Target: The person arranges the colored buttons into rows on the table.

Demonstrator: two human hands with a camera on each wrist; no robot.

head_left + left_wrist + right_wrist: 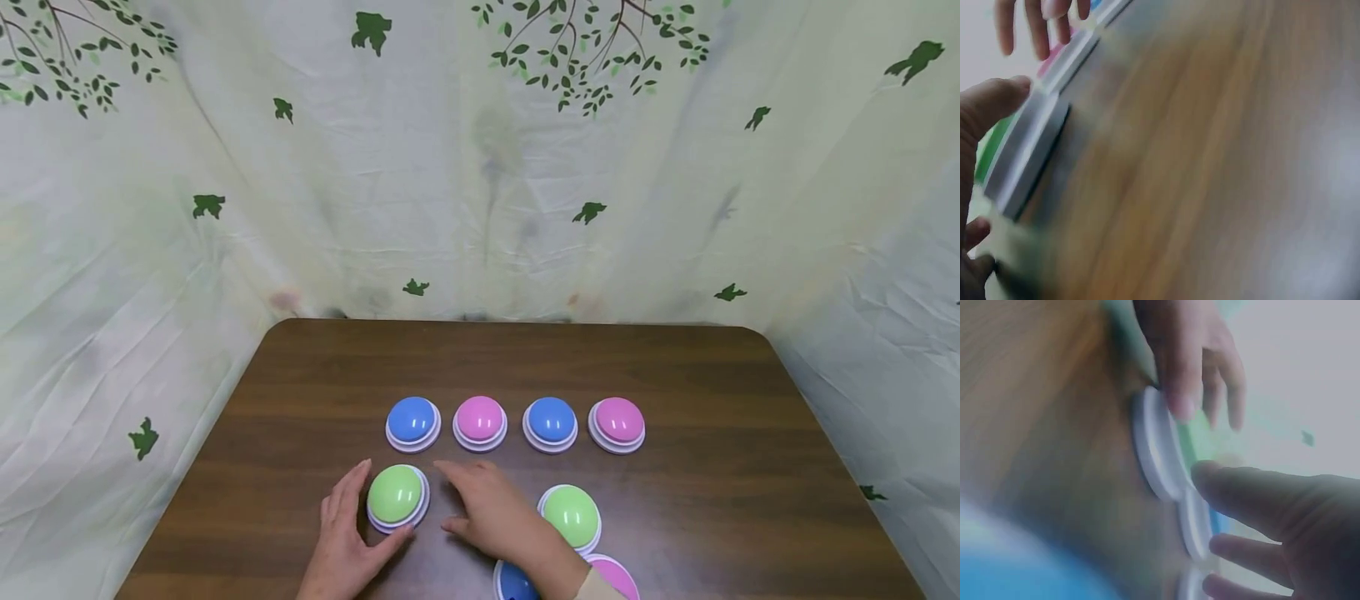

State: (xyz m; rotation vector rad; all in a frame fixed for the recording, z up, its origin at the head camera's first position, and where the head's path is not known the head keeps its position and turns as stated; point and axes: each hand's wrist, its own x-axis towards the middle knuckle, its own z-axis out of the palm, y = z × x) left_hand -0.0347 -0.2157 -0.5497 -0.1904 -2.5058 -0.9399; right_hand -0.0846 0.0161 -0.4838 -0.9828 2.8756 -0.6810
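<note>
A green dome push button (395, 493) on a white round base stands on the table, left of the middle. My left hand (348, 533) holds it, fingers along its left side and thumb at its near edge. In the left wrist view, the thumb (1007, 100) lies over the white base. My right hand (491, 512) hovers just right of that button with fingers and thumb spread, nothing between them. Under and beside the right forearm are another green button (572, 515), a blue button (514, 581) and a pink button (615, 577), partly hidden.
Behind the hands a row of buttons runs left to right: blue (412, 419), pink (480, 418), blue (551, 420) and pink (618, 420). The brown wooden table (315, 358) ends at a pale curtain (465, 167) with leaf prints.
</note>
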